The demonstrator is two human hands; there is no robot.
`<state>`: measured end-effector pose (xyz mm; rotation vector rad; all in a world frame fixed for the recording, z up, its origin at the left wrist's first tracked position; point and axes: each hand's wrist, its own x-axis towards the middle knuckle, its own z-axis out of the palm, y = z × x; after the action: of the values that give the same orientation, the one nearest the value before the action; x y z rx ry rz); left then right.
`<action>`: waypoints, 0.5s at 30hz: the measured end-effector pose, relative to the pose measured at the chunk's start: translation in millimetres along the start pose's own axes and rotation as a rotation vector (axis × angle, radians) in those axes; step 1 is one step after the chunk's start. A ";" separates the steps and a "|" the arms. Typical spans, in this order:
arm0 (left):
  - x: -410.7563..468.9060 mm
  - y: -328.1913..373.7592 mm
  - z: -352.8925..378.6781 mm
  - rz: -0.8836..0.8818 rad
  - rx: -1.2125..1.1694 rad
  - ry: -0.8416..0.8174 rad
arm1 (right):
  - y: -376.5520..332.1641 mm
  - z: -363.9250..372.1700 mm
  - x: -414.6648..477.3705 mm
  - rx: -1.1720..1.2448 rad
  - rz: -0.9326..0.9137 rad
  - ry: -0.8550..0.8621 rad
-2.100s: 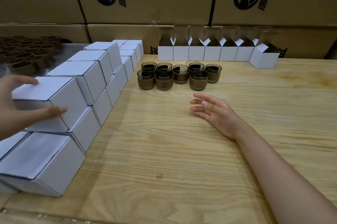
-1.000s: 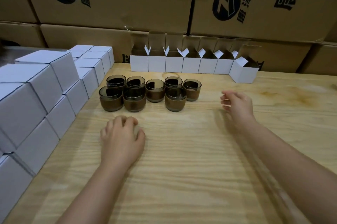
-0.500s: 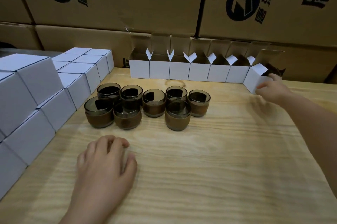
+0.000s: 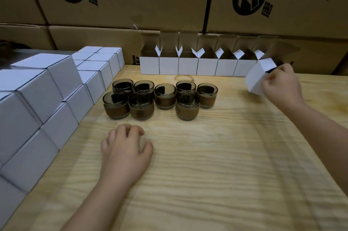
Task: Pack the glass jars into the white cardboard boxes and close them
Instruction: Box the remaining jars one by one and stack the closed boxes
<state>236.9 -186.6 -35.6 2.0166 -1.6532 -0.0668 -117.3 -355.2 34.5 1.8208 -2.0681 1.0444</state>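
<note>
Box (image 4: 256, 78) fetch in hand: my right hand (image 4: 280, 87) grips open box, tilted, just beside end of row (image 4: 188, 66). Left hand (image 4: 126, 148) rests on surface (image 4: 216, 155), fingers loosely curled, empty. Jars (image 4: 165, 97) clustered mid-surface, unpacked. Next, I judge: bring box close, left hand takes nearest jar.

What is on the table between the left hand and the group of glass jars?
Nothing: the head view shows only bare wooden table between the left hand and the nearest glass jars.
</note>
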 end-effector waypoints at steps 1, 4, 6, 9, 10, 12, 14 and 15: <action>0.4 0.1 -0.1 0.000 0.000 -0.015 | -12.1 -8.5 -14.2 0.052 -0.024 0.052; 2.3 0.8 0.2 0.017 -0.016 -0.067 | -49.8 -30.3 -66.3 0.184 -0.156 0.173; 3.9 1.8 -0.9 0.026 -0.054 -0.105 | -76.0 -40.8 -102.6 0.250 -0.248 0.210; 3.8 3.1 -6.3 0.048 -0.305 -0.106 | -117.0 -49.3 -150.8 0.290 -0.328 0.240; 2.7 3.0 -7.7 0.055 -0.429 -0.088 | -130.2 -49.7 -165.1 0.288 -0.348 0.237; 1.5 1.1 -8.3 0.075 -0.606 -0.080 | -152.6 -46.5 -191.1 0.255 -0.370 0.213; 0.8 -0.4 -6.9 0.099 -0.698 -0.132 | -169.4 -41.2 -212.6 0.192 -0.366 0.170; 0.8 -0.7 -6.7 0.111 -0.730 -0.161 | -175.7 -38.2 -221.3 0.161 -0.367 0.152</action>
<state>240.1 -184.9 -29.9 1.3864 -1.5251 -0.7002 84.1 -156.0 2.0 2.0228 -1.5269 1.2239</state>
